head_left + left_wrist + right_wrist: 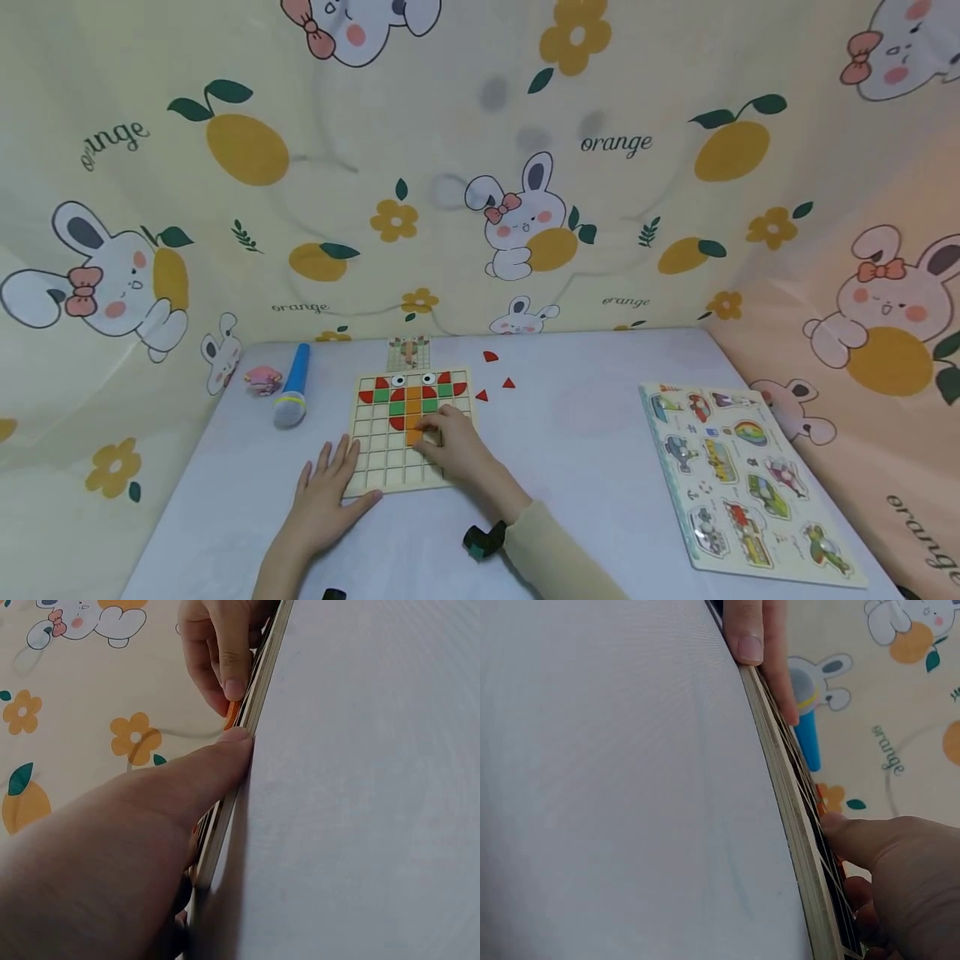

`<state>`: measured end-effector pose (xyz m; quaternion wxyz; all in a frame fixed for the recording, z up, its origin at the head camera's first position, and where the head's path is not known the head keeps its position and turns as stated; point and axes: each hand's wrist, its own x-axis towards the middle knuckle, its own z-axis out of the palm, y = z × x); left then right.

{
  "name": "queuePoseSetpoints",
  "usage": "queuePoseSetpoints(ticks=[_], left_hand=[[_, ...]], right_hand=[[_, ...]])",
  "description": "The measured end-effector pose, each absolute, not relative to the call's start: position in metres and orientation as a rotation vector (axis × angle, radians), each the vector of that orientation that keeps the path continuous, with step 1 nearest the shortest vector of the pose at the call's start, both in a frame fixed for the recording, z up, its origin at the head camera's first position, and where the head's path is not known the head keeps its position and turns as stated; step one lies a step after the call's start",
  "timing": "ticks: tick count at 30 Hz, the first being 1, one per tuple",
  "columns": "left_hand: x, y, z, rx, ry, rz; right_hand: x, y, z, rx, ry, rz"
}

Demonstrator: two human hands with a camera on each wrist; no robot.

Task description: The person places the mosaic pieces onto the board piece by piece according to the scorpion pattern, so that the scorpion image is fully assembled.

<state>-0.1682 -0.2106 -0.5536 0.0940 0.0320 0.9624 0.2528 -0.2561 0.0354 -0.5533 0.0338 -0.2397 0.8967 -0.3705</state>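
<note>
A wooden grid board (378, 475) lies on the table, with red, green and orange tiles and two eye pieces set in its upper part. My right hand (459, 448) is over the middle of the board. Its thumb and finger pinch an orange tile (232, 714), standing tilted at the board's surface in the left wrist view. To the left, my left hand (324, 498) rests with fingers spread against the board's left side, thumb at the near left corner. A small pattern card (408, 353) lies just behind the board.
Several loose red pieces (491, 357) lie right of the card. A blue toy microphone (297, 375) and a pink toy (263, 380) are at the back left. On the right lies a vehicle puzzle board (720, 500). A patterned curtain (450, 275) stands behind the table.
</note>
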Motion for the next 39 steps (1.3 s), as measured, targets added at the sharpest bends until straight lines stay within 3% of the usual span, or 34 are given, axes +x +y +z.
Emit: queuePoseSetpoints(ticks=[39], left_hand=[[-0.169, -0.213, -0.559, 0.114, 2.870, 0.761]], right_hand=[[-0.254, 0.028, -0.551, -0.602, 2.767, -1.187]])
